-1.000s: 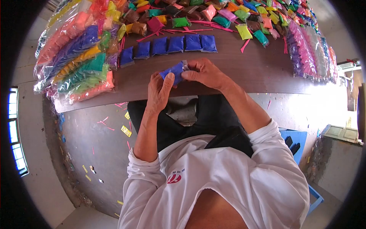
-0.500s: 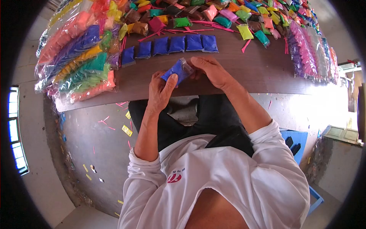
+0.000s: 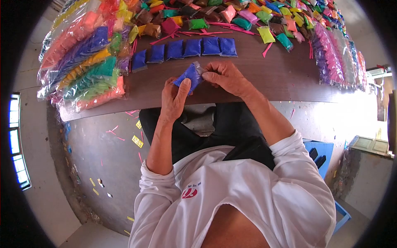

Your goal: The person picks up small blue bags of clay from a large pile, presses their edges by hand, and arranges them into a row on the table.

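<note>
A small clear packet filled with something blue (image 3: 189, 77) is held above the table's near edge. My left hand (image 3: 175, 98) grips its lower left side, the thumb lying across the front. My right hand (image 3: 226, 77) pinches the clear end of the same packet at its upper right, fingers and thumb closed together. Beyond my hands, a row of several similar blue packets (image 3: 192, 48) lies side by side on the dark wooden table (image 3: 273, 78).
Bundled sleeves of coloured packets (image 3: 89, 58) pile up at the left. More bundles (image 3: 331, 58) stand at the right. Loose coloured packets (image 3: 242, 23) and pink strips (image 3: 206, 33) cover the back. Scraps lie on the floor (image 3: 111, 161).
My right hand has closed from spread, straighter fingers into a pinch on the packet's clear end. The packet and my left hand have barely moved.
</note>
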{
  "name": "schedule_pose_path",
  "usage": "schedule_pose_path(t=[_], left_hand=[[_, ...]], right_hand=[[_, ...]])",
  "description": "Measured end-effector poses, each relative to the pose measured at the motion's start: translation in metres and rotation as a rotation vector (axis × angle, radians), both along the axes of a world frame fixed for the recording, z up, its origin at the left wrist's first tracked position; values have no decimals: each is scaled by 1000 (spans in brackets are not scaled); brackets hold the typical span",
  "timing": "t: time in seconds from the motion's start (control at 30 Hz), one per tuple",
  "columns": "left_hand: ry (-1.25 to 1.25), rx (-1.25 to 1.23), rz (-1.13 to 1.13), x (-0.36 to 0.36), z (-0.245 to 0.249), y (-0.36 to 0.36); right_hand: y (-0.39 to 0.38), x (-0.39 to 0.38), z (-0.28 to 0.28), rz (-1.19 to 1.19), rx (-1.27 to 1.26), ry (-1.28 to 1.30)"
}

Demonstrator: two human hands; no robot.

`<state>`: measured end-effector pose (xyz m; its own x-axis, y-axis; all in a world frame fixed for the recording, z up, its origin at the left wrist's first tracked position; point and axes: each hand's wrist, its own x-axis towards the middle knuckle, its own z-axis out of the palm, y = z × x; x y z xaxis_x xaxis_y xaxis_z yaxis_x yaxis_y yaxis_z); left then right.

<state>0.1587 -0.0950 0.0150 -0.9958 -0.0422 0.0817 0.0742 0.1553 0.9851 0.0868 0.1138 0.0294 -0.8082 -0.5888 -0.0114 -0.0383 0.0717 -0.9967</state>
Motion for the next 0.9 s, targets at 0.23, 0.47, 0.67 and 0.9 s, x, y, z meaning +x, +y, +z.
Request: schedule_pose_path(t=[0.23,0.47,0.67,0.9], left_hand=[[129,-237,0,0,4,2],[191,-254,-25,-2,2,4],[152,-258,-19,0,5,1],[126,-273,-41,-1,3,-1]], right_hand=[[-15,6,0,-54,-148,102],[-9,7,2,-72,-83,35],[-11,10,6,-156,-133,-44],[-9,7,1,-100,-130,21]])
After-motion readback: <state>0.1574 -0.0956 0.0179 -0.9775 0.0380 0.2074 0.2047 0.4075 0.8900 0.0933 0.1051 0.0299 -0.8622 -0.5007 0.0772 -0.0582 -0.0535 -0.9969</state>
